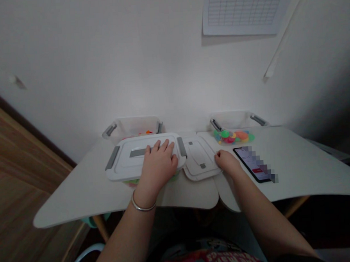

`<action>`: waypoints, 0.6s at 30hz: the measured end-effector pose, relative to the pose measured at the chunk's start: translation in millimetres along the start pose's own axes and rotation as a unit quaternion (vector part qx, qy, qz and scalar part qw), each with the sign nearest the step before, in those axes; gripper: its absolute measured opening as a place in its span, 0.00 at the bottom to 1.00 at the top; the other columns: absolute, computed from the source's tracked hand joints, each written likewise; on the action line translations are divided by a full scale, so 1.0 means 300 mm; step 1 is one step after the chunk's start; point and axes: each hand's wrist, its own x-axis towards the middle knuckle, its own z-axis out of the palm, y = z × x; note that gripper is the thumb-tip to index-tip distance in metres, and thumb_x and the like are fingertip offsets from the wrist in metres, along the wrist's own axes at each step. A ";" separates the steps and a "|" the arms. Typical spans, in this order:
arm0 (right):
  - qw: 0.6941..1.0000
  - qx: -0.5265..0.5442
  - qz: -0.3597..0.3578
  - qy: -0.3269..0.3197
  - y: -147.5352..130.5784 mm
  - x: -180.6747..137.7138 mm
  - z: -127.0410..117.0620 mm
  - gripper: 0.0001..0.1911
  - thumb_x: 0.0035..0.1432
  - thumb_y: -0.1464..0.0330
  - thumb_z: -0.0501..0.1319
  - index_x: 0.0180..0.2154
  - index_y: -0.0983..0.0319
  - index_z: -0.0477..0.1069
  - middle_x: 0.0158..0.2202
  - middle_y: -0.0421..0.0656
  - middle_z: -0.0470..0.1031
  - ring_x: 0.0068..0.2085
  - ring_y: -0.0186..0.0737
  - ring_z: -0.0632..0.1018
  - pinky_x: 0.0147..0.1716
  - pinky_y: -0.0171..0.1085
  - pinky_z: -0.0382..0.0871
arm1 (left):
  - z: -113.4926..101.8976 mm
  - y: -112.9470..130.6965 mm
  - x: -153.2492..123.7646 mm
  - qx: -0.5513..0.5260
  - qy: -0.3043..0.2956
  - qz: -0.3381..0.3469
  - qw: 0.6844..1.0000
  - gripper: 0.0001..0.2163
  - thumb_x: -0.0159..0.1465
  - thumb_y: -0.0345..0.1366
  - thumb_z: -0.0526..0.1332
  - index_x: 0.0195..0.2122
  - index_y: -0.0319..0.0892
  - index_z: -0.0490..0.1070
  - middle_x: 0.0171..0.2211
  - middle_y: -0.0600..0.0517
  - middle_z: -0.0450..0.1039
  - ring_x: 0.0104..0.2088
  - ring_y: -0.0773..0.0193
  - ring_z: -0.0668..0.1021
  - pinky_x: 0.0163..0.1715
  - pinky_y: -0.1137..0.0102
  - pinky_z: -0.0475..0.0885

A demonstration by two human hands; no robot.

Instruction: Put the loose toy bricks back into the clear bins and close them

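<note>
My left hand lies with fingers spread on the white lid of a closed plastic storage box, whose grey side clips and grey top handle show. Some coloured contents are visible under that lid's front edge. At the right, my right hand pinches the right edge of a loose white lid, its thumb and fingers closed. The loose lid rests on the table, its left side partly behind the closed box. A silver bangle circles my left wrist.
Behind stand two clear boxes: the left one with red and orange pieces, the right one with colourful pieces. A phone lies right of my hand. Two white tables meet at a seam; a wall rises behind them.
</note>
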 end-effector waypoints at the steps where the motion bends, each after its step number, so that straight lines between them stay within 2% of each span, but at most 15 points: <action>1: 1.000 0.009 0.006 -0.004 -0.002 0.007 0.004 0.17 0.63 0.67 0.50 0.44 0.67 0.74 0.45 0.56 0.78 0.47 0.48 0.78 0.42 0.39 0.66 | -0.001 0.000 0.000 -0.002 0.001 0.001 1.000 0.21 0.65 0.34 0.53 0.58 0.42 0.69 0.61 0.45 0.67 0.61 0.44 0.68 0.59 0.41 0.62; 7: 0.996 0.062 0.017 0.065 0.003 -0.002 -0.002 0.17 0.65 0.68 0.47 0.46 0.68 0.69 0.41 0.56 0.78 0.42 0.47 0.79 0.38 0.38 0.65 | 0.004 0.000 -0.002 -0.020 0.042 0.021 0.999 0.18 0.64 0.33 0.54 0.53 0.41 0.73 0.57 0.44 0.72 0.58 0.45 0.72 0.57 0.45 0.66; 11: 0.984 0.125 0.006 0.130 0.042 -0.027 -0.032 0.14 0.63 0.67 0.48 0.42 0.64 0.68 0.38 0.53 0.77 0.39 0.47 0.77 0.36 0.38 0.64 | 0.018 -0.011 -0.035 -0.057 0.096 0.051 0.992 0.15 0.64 0.32 0.53 0.46 0.40 0.77 0.48 0.44 0.78 0.49 0.52 0.78 0.51 0.55 0.72; 13: 0.972 0.171 0.002 0.161 0.071 -0.037 -0.047 0.12 0.61 0.66 0.49 0.39 0.62 0.68 0.36 0.50 0.76 0.38 0.46 0.76 0.35 0.38 0.63 | 0.021 -0.032 -0.069 -0.061 0.128 0.047 0.989 0.15 0.64 0.32 0.54 0.47 0.41 0.76 0.47 0.45 0.79 0.48 0.53 0.78 0.52 0.55 0.71; 15: 0.956 0.227 0.003 0.184 0.100 -0.042 -0.060 0.10 0.58 0.64 0.50 0.35 0.60 0.66 0.33 0.46 0.75 0.35 0.45 0.75 0.34 0.38 0.63 | 0.021 -0.066 -0.110 -0.045 0.166 0.020 0.985 0.15 0.64 0.34 0.55 0.49 0.43 0.75 0.51 0.46 0.77 0.52 0.51 0.76 0.58 0.50 0.64; 18: 0.927 0.318 0.011 0.200 0.133 -0.039 -0.071 0.10 0.55 0.60 0.52 0.32 0.59 0.65 0.28 0.42 0.72 0.31 0.42 0.72 0.31 0.38 0.63 | 0.018 -0.122 -0.163 0.009 0.221 -0.102 0.970 0.15 0.65 0.37 0.55 0.49 0.44 0.75 0.55 0.45 0.73 0.60 0.44 0.69 0.62 0.41 0.52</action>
